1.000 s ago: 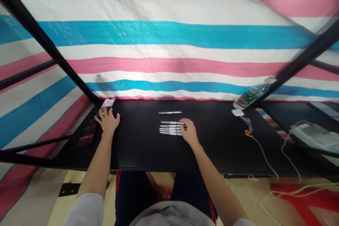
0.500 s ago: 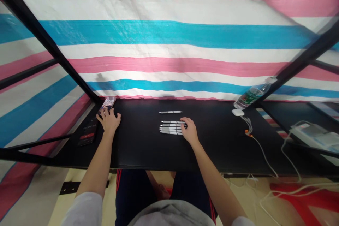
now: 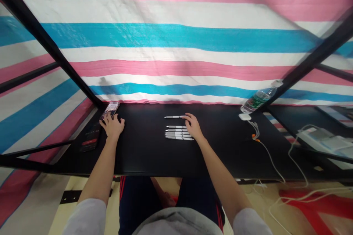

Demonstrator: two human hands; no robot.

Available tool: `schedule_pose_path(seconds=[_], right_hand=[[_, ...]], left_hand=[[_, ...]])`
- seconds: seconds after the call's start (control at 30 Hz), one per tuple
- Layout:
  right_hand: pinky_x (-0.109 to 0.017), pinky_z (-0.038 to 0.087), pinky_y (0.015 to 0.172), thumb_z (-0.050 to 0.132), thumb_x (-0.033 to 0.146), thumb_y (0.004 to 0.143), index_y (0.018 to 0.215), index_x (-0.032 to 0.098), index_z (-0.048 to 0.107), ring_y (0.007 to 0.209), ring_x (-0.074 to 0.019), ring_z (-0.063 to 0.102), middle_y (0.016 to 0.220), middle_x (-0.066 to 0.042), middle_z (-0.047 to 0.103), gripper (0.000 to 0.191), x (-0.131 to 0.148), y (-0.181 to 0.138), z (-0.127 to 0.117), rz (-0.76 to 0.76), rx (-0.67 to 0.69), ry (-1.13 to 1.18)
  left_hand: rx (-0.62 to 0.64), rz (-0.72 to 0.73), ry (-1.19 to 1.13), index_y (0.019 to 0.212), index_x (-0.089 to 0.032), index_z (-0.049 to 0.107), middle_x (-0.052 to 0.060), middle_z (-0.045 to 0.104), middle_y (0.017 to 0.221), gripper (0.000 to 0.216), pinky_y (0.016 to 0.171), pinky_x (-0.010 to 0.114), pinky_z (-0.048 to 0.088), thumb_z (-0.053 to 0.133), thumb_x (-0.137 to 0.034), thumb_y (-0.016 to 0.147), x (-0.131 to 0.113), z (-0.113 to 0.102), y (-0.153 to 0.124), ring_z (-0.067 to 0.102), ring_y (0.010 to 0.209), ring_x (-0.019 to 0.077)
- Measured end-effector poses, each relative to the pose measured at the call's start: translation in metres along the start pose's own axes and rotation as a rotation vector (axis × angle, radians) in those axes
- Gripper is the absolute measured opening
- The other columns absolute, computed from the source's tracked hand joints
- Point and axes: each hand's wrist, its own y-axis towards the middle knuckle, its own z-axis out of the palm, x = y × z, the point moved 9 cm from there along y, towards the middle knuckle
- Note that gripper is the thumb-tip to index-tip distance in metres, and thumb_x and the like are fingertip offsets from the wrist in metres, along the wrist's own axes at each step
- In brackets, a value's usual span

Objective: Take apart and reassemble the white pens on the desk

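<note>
Left hand (image 3: 111,126) lies open, fingers over a phone's (image 3: 109,111) near edge; right hand (image 3: 193,126) hides one end of a pen (image 3: 172,116), grip unclear.

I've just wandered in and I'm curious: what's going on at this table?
A seated person has both bare hands on a black tabletop. The right hand reaches its fingertips to the end of a lone slim white-and-grey pen, just above a tidy row of matching pens. The left hand rests with its fingers against a flat rectangular phone.
</note>
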Motion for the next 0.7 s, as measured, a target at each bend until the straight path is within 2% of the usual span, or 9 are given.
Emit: schedule_pose_path(seconds=[0.1,0.2,0.3,0.43,0.7], right_hand=[[-0.051,0.034,0.109,0.045,0.022,0.088,0.096,0.025,0.073,0.129,-0.0246,0.047,0.129,-0.006,0.061,0.029,0.001,0.005,0.013,-0.044,0.115,0.009],[-0.059,0.027,0.11,0.045,0.026,0.09,0.088,0.026,0.074,0.129,-0.0269,0.046,0.125,-0.005,0.065,0.029,-0.005,0.006,0.022,-0.018,0.165,-0.025],[-0.051,0.035,0.107,0.043,0.026,0.091,0.087,0.023,0.074,0.119,-0.0246,0.054,0.117,-0.007,0.068,0.032,-0.006,0.006,0.017,-0.017,0.102,-0.022],[-0.041,0.045,0.094,0.039,0.027,0.092,0.084,0.02,0.074,0.1,-0.0226,0.059,0.099,-0.009,0.071,0.036,-0.012,0.006,0.001,0.044,-0.026,-0.013],[-0.038,0.044,0.086,0.042,0.027,0.088,0.071,0.019,0.072,0.091,-0.0241,0.057,0.088,-0.009,0.07,0.035,-0.027,-0.01,-0.025,0.17,-0.183,-0.1]], left_hand=[[0.0,-0.001,-0.001,0.123,-0.01,0.059,0.023,0.037,0.147,0.047,0.113,0.063,0.013,0.045,-0.031,0.084,0.0,0.001,0.0,0.024,0.141,0.0362],[-0.002,-0.003,-0.003,0.123,-0.01,0.06,0.022,0.037,0.148,0.046,0.113,0.062,0.013,0.045,-0.03,0.084,0.001,0.001,0.0,0.024,0.142,0.0359],[-0.004,-0.008,-0.005,0.123,-0.01,0.06,0.022,0.037,0.147,0.047,0.114,0.062,0.013,0.046,-0.03,0.083,0.001,0.002,0.0,0.023,0.142,0.0356],[-0.008,-0.009,-0.009,0.123,-0.01,0.06,0.022,0.038,0.147,0.047,0.114,0.061,0.012,0.045,-0.031,0.084,0.002,0.002,0.0,0.023,0.142,0.0353],[0.049,-0.019,-0.011,0.128,-0.01,0.057,0.022,0.033,0.151,0.05,0.112,0.065,0.011,0.041,-0.034,0.087,0.004,0.006,0.0,0.019,0.144,0.0364]])
